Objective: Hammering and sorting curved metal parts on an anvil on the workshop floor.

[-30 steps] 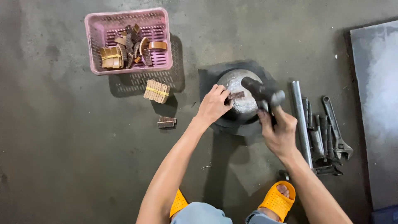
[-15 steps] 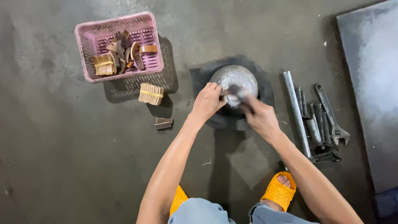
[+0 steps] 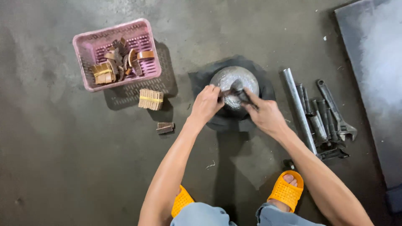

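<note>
A round grey metal block [image 3: 228, 79] stands on a dark mat on the concrete floor. My right hand [image 3: 264, 116] grips a dark hammer [image 3: 239, 90] whose head rests low on the block's top. My left hand [image 3: 206, 104] pinches a small brown piece against the block's near side, right beside the hammer head. The piece itself is mostly hidden by my fingers.
A pink plastic basket [image 3: 88, 79] with several brown pieces sits at upper left. A banded bundle of pieces [image 3: 150, 99] and a small stack [image 3: 165, 127] lie beside it. Metal pipes [image 3: 298, 111] and a wrench [image 3: 338, 115] lie at right, by a grey sheet [image 3: 372, 62].
The hammer came down from a raised position over the block onto its top. My left hand stayed at the block's edge. The view shifted slightly.
</note>
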